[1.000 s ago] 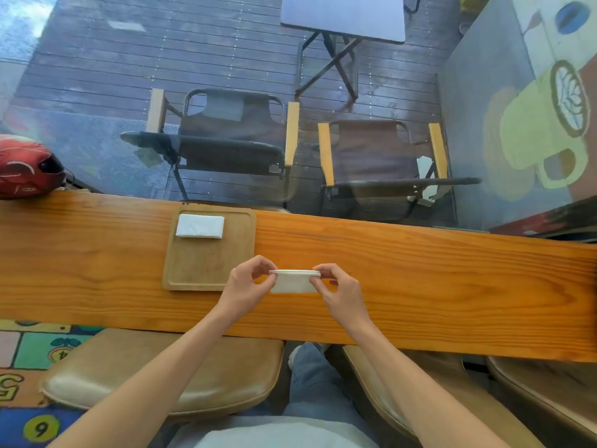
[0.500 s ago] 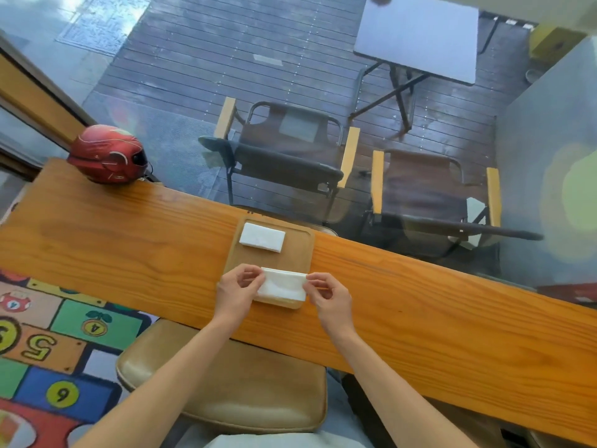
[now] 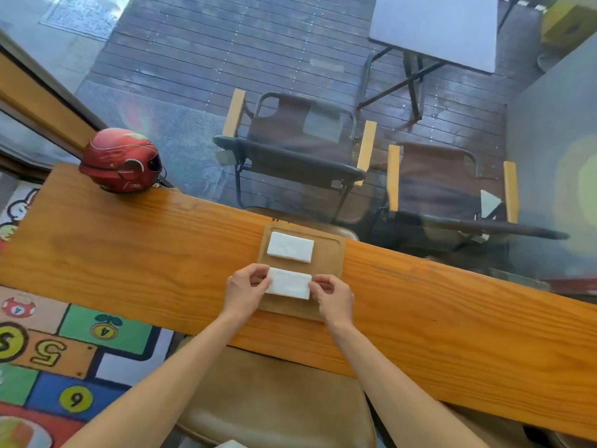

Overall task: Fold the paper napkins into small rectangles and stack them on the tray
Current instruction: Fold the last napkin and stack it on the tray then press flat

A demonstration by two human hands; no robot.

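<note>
The left hand (image 3: 246,290) and right hand (image 3: 332,297) pinch the two short ends of a folded white napkin (image 3: 288,283), holding it over the near half of a wooden tray (image 3: 329,253). A second folded napkin (image 3: 290,247) lies flat on the tray's far half, just apart from the held one.

Largest in view, a long orange-brown wooden counter (image 3: 129,253) runs from left to right, against a glass window. The tray sits on it at the far edge. A red helmet (image 3: 122,160) rests at the counter's far left corner. Through the glass are a dark plank deck (image 3: 226,43), two folding chairs (image 3: 297,147) with yellow armrests and a grey folding table (image 3: 434,30).

Near the person, a tan padded stool (image 3: 274,402) stands under the counter. To the left, a colourful floor mat (image 3: 48,350) shows the numbers 4, 5 and 6.
</note>
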